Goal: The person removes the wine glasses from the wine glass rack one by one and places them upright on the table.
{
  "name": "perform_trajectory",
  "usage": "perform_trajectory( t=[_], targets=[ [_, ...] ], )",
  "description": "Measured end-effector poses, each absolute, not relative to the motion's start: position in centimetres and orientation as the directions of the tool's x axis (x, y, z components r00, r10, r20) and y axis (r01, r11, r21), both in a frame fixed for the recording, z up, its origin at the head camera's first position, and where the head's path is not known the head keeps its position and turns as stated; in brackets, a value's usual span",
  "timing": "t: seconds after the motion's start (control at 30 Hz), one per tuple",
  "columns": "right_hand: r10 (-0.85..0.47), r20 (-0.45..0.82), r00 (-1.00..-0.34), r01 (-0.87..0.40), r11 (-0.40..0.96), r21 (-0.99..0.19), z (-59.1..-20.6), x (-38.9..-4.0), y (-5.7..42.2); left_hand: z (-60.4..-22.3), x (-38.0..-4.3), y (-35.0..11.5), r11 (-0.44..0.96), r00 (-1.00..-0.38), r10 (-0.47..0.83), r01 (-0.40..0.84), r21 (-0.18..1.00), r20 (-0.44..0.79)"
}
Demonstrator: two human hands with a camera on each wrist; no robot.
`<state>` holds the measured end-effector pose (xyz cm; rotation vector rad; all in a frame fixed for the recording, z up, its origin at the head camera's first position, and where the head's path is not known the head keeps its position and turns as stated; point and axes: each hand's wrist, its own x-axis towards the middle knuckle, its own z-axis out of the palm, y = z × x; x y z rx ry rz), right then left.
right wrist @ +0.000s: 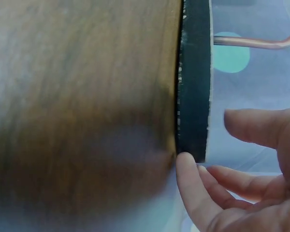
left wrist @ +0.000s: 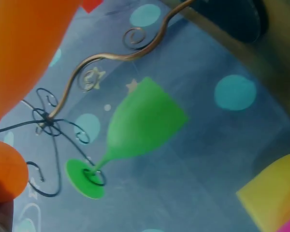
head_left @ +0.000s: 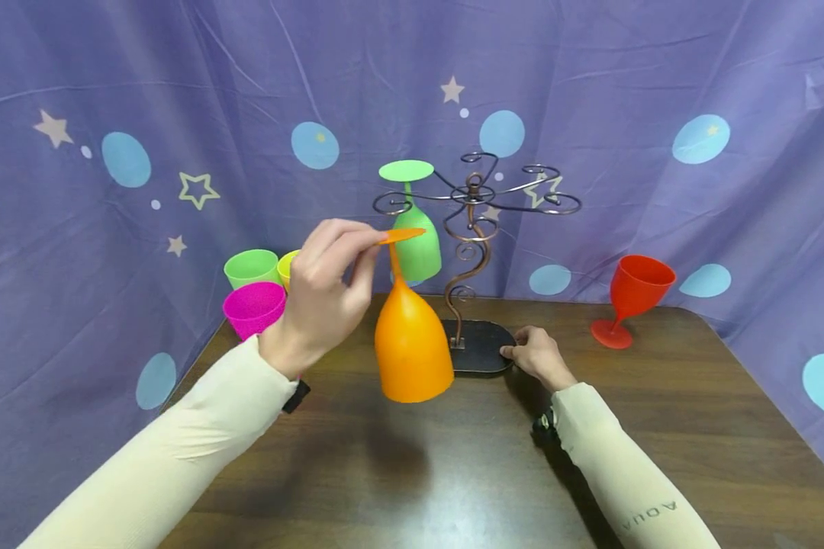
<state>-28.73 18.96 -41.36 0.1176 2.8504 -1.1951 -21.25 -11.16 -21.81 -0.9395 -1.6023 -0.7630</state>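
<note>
My left hand point(head_left: 333, 286) pinches the foot of an orange plastic goblet point(head_left: 412, 351), which hangs upside down in front of a metal goblet rack point(head_left: 484, 261). A green goblet point(head_left: 422, 255) hangs inverted from the rack's left arm, its stem within the curled loop; the left wrist view shows this green goblet point(left wrist: 140, 121) too. The right hand point(head_left: 539, 357) is at the right end of the rack's black base point(head_left: 484, 347). In the right wrist view, fingers point(right wrist: 191, 179) touch the end of the base point(right wrist: 195, 82), with the thumb apart above its top face.
A red goblet point(head_left: 642, 286) stands upright at the back right of the wooden table point(head_left: 453, 465). At the back left are a magenta cup point(head_left: 254, 309), another green cup point(head_left: 250, 267) and a yellow cup point(head_left: 286, 268), partly hidden. A patterned purple curtain point(head_left: 233, 152) hangs behind.
</note>
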Motion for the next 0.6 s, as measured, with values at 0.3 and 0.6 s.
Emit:
perform_trajectory(
  t=[0.3,0.6],
  targets=[
    [-0.006,0.208,-0.978,-0.152,0.706,-0.691,-39.4,-26.8,18.9,-29.1,-22.4,-13.2,0.564,-0.320,0.068,0.794,0.228,0.945],
    [-0.158,0.547,-0.822,-0.511,0.629,-0.586,-37.4,-22.7,17.4,-35.4,-23.6,-13.6,0.581,-0.645,-0.104,0.578,0.572,0.757]
  ],
)
